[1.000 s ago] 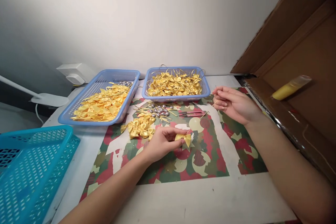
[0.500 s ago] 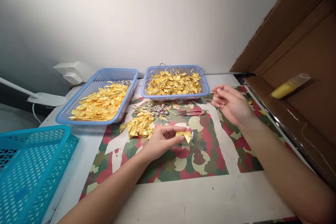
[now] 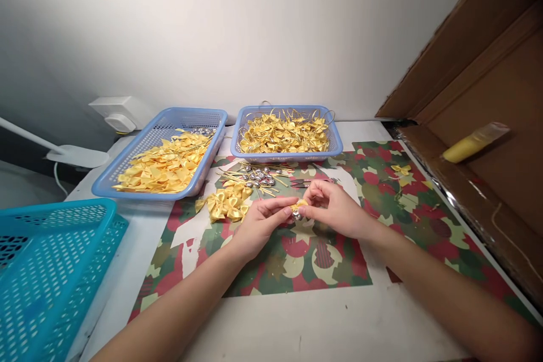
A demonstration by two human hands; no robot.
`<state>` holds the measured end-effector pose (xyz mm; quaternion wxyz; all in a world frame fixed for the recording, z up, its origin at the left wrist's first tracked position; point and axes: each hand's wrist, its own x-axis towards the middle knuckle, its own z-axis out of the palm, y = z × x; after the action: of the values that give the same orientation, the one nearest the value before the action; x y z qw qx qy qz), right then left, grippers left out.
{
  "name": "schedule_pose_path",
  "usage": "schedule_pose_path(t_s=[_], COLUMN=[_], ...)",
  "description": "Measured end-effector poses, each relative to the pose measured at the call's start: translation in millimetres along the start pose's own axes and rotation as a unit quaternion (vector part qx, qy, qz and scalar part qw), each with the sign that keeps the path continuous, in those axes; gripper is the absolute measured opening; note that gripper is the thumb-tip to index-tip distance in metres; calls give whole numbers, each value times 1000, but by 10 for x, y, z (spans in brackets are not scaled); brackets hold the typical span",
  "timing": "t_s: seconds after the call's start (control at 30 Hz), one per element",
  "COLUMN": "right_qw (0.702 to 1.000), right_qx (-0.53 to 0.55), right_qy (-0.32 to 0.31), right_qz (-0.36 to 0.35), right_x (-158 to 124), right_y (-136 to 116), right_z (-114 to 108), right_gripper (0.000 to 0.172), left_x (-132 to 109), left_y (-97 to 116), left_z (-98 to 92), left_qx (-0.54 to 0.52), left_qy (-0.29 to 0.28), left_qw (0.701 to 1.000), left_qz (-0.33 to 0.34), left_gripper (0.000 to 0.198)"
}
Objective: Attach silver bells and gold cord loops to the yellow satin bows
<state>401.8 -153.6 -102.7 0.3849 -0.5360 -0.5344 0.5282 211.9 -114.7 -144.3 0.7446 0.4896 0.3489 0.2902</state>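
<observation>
My left hand [image 3: 258, 225] pinches a small yellow ribbon bow [image 3: 299, 204] over the patterned mat [image 3: 322, 254]. My right hand [image 3: 335, 209] meets it from the right, fingertips closed on the same bow; a small silver piece shows just under the bow. A pile of finished yellow bows [image 3: 225, 205] lies left of my left hand. Silver bells and gold ties [image 3: 257, 176] lie behind it, beside red snips [image 3: 306, 183].
A blue basket of flat yellow ribbon pieces [image 3: 163, 163] and a blue basket of gold-looped bows [image 3: 285, 133] stand at the back. A turquoise basket [image 3: 51, 271] sits at front left. A cardboard wall with a yellow tube [image 3: 470, 144] rises on the right. One loose bow [image 3: 401, 169] lies at right.
My right hand has come from the back right down to the bow in my left hand and now pinches it too. The left hand stayed in place.
</observation>
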Motion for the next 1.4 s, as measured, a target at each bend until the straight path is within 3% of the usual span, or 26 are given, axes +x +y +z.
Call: schedule_pose_path(t_s=[0.53, 0.7, 0.97, 1.1, 1.23, 1.4], right_qw=[998, 998, 996, 986, 946, 938], right_qx=[41, 39, 49, 161, 324, 338], right_qy=[5, -10, -42, -24, 17, 70], right_qz=[51, 53, 59, 24, 13, 15], right_x=[34, 37, 20, 58, 115, 151], right_y=[21, 39, 50, -11, -68, -112], right_z=[6, 1, 24, -78, -274, -419], right_gripper=[53, 51, 53, 36, 29, 22], left_x=[-25, -54, -26, -15, -40, -94], left_y=[5, 50, 86, 62, 55, 77], left_z=[85, 94, 88, 73, 67, 82], left_qx=[8, 41, 51, 28, 32, 81], left_qy=[24, 16, 17, 14, -26, -32], left_qw=[999, 997, 998, 999, 999, 996], left_qz=[39, 61, 36, 20, 1, 19], left_gripper=[37, 29, 27, 27, 29, 37])
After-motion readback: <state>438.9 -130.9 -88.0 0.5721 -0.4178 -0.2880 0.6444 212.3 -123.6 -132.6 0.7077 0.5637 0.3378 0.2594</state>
